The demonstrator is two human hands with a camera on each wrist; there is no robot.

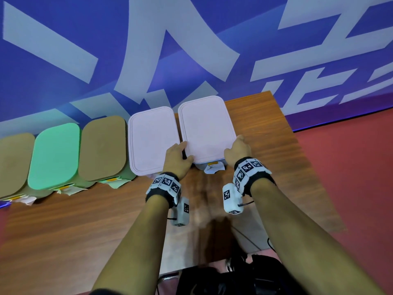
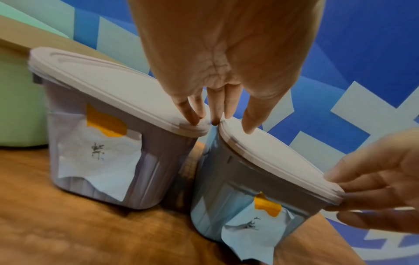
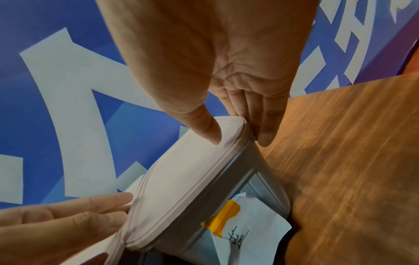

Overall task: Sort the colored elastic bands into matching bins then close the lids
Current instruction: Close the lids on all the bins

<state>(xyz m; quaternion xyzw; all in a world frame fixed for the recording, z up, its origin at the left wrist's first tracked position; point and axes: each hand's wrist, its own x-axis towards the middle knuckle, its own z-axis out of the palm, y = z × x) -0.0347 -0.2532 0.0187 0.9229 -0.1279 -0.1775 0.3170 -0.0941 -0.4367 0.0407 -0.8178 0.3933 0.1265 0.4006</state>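
Five lidded bins lined the wooden table [image 1: 265, 133] below a blue lettered wall, red floor to the right. Final lid [image 1: 207, 128] was on the rightmost bin [image 2: 244, 202]: left hand [image 1: 177, 159] and right hand [image 1: 238, 151] pinched its near corners. Next, I'd judge, a firm press to seat it. No bands showed.

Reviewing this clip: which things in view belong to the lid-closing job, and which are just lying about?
Job:
- rightmost bin, pale lid held at both near corners
- left hand, right hand
- the four lidded bins to its left, nearest one

Lying about:
- wooden table
- blue banner
- dark bag
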